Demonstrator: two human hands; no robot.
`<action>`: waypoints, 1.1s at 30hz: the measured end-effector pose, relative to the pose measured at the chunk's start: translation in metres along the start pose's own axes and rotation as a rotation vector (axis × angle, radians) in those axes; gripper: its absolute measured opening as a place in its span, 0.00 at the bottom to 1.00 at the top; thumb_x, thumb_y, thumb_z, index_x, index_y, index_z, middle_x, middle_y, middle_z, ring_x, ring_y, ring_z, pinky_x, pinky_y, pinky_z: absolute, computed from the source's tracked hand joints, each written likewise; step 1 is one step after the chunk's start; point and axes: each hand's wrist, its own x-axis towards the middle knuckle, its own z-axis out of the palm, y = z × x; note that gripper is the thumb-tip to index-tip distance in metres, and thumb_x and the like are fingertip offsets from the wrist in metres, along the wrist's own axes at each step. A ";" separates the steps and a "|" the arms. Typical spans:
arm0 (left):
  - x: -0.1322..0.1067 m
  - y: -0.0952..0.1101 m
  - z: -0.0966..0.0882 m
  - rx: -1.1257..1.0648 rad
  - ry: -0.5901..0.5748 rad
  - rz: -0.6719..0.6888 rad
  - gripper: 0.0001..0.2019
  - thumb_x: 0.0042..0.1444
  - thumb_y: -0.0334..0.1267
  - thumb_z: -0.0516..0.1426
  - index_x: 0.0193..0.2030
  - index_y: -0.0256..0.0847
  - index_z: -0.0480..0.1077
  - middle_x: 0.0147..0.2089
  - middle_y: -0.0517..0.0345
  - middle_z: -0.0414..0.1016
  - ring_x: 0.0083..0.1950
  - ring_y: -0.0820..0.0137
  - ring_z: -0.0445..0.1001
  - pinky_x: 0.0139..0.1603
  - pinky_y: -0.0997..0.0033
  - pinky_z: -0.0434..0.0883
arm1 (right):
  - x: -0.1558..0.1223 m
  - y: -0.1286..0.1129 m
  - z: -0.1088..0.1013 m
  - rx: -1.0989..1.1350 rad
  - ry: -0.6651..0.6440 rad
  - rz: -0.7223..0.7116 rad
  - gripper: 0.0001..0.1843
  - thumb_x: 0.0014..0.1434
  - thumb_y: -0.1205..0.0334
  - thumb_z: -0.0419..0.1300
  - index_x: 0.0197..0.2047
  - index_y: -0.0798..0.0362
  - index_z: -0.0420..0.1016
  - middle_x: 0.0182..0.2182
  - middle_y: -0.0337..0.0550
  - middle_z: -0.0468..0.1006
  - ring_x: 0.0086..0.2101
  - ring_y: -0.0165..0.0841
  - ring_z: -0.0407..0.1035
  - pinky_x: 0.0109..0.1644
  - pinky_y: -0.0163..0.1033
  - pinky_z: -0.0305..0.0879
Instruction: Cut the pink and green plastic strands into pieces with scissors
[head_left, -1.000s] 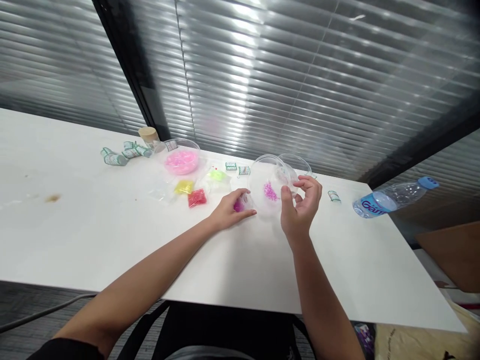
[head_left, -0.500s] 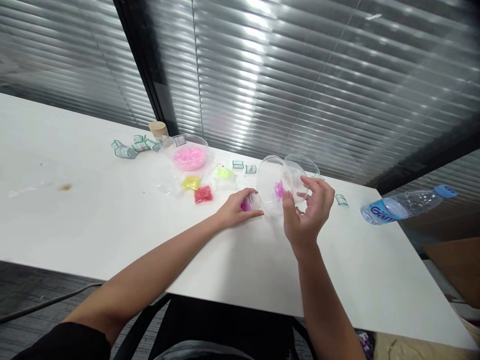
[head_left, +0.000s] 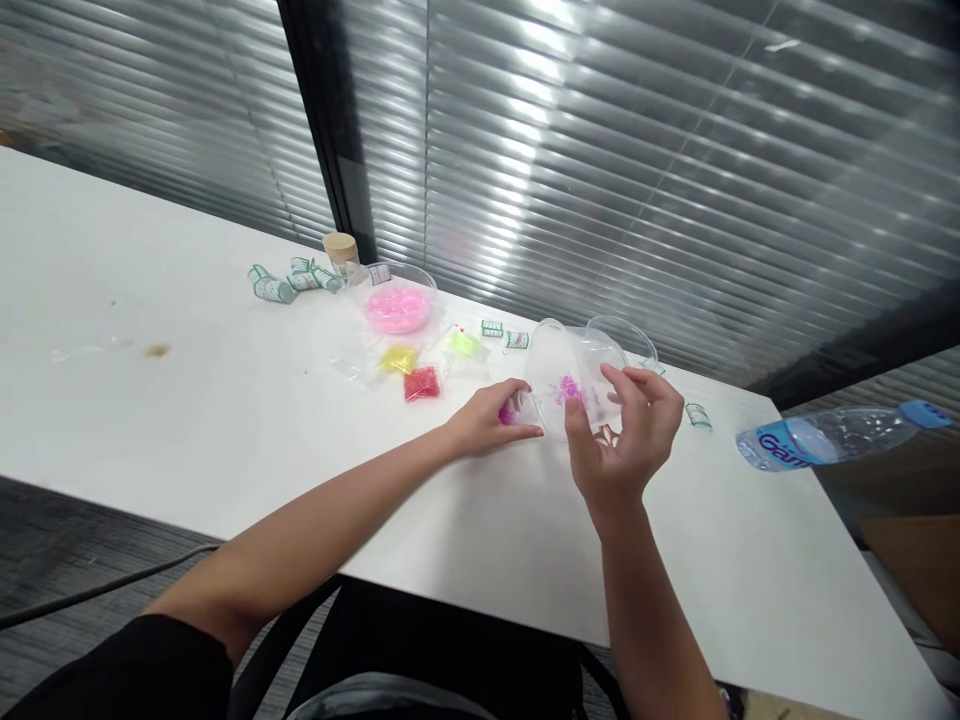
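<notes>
Holding the bowl [head_left: 551, 365] tilted asks for a steady right hand [head_left: 626, 445]. I judge that the thumb and the curled fingers should grip the wall firmly but without squeezing, because thin clear plastic may bend and the beads [head_left: 568, 388] inside could jump out. The rim is better kept low and close to the bag [head_left: 511, 410], so that no bead can roll away over the table [head_left: 225, 400]. The left hand [head_left: 484, 428] rests on the table just left of the bowl, its fingers half closed on the small bag of magenta beads and holding it down. A light, even pressure there seems enough; a hard one could push beads out of the bag.

The bowl is a little right of the frame centre. It lies on its side with the opening to the left, and its lower edge is on the table or very near to it; I cannot tell which. It is round, transparent and shallow, and a small heap of purple-pink beads sits against its wall. A second clear bowl [head_left: 630, 345] stands just behind it.
</notes>
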 end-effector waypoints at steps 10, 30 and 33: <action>0.000 0.000 0.000 -0.013 -0.023 -0.005 0.33 0.49 0.60 0.61 0.55 0.42 0.64 0.45 0.53 0.73 0.41 0.65 0.71 0.43 0.64 0.69 | -0.002 0.002 0.001 -0.044 0.000 -0.024 0.21 0.55 0.60 0.62 0.53 0.49 0.70 0.47 0.49 0.64 0.47 0.42 0.67 0.39 0.45 0.74; -0.001 0.007 -0.004 -0.012 -0.063 -0.025 0.32 0.50 0.59 0.61 0.55 0.39 0.64 0.44 0.53 0.73 0.40 0.67 0.70 0.41 0.66 0.68 | 0.002 0.000 0.004 -0.117 0.075 -0.174 0.18 0.53 0.59 0.65 0.47 0.55 0.74 0.43 0.49 0.69 0.44 0.41 0.70 0.39 0.43 0.72; 0.000 0.007 -0.003 -0.018 -0.070 -0.029 0.32 0.50 0.59 0.61 0.55 0.39 0.64 0.45 0.53 0.73 0.40 0.67 0.70 0.41 0.66 0.68 | 0.002 0.000 0.004 -0.131 0.079 -0.188 0.18 0.54 0.59 0.65 0.47 0.55 0.74 0.43 0.49 0.69 0.44 0.41 0.70 0.41 0.44 0.72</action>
